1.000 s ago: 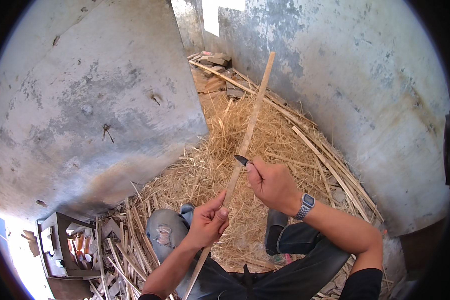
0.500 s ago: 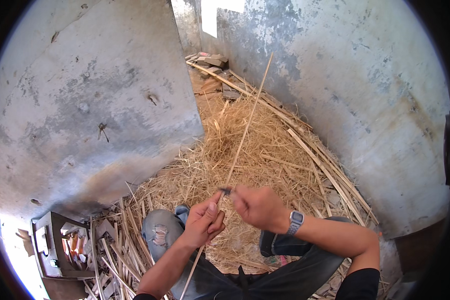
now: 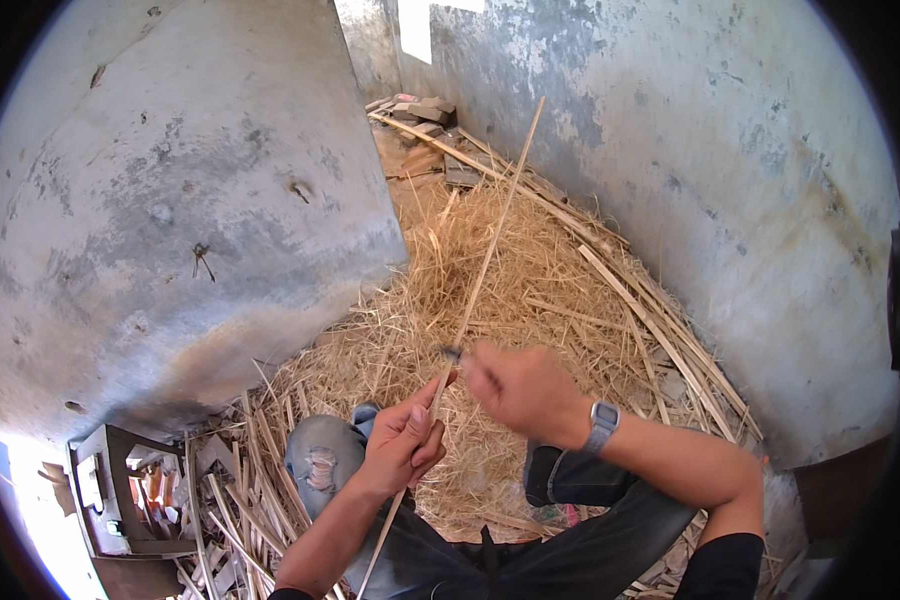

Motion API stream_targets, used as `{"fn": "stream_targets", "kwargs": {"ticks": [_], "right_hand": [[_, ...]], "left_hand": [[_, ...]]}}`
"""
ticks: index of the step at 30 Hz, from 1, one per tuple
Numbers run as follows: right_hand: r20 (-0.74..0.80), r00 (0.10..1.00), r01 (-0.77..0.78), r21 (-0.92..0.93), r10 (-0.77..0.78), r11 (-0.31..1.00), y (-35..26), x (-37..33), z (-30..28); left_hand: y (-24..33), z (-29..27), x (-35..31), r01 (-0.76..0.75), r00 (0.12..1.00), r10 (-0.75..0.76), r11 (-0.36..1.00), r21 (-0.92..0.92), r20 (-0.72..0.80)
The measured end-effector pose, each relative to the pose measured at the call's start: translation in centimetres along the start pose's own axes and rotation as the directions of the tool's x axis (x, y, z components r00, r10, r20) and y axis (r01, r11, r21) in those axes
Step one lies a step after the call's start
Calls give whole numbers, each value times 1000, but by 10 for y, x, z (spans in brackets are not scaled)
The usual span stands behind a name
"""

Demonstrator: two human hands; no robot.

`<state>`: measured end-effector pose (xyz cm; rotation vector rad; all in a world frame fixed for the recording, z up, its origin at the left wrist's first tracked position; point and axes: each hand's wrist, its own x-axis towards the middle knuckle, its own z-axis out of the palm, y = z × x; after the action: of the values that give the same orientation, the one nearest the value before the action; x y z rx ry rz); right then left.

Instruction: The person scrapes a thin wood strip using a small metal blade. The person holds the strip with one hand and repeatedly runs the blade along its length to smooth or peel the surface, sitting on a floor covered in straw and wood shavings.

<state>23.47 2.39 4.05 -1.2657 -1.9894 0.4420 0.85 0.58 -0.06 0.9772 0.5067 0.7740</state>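
Note:
A long thin bamboo strip [image 3: 497, 235] slants away from my lap toward the far wall. My left hand [image 3: 404, 440] is closed around its lower part, the thumb lying on top. Just beyond, my right hand [image 3: 526, 392] makes a fist around a small dark blade-like tool [image 3: 452, 352]. Only the tool's tip shows, touching or very close to the strip; the fingers hide the rest. A grey watch [image 3: 602, 427] is on my right wrist. The strip's near end passes over my left leg.
Pale shavings [image 3: 510, 285] cover the floor ahead. Long strips [image 3: 660, 330] lie along the right wall [image 3: 730, 210]. More split pieces [image 3: 260, 470] are piled at the left, beside a dark frame-like box [image 3: 120, 490]. Bricks [image 3: 420, 108] lie at the far corner.
My right hand with the dark tool has moved a little farther up the strip, away from me. My left hand keeps its hold in nearly the same place.

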Motion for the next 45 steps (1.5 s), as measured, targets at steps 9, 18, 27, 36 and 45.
{"fn": "stream_targets", "kwargs": {"ticks": [9,18,27,36,45], "right_hand": [[71,997,-53,249,36,967,-14,-22,18],[-82,960,-224,344,266,912,-2,3,-5],[-25,968,-233,282,250,930,-4,-7,2],[2,995,-93,265,95,960,-6,-4,-2],[-153,988,-5,-13,3,1000,11,4,-8]], "left_hand": [[3,-4,3,106,994,-93,945,-308,57],[1,-11,3,249,966,-165,801,-545,199],[-6,-1,4,123,991,-105,955,-271,80],[-2,3,3,87,996,-87,992,-89,3],[3,8,-2,56,998,-56,998,5,10]]}}
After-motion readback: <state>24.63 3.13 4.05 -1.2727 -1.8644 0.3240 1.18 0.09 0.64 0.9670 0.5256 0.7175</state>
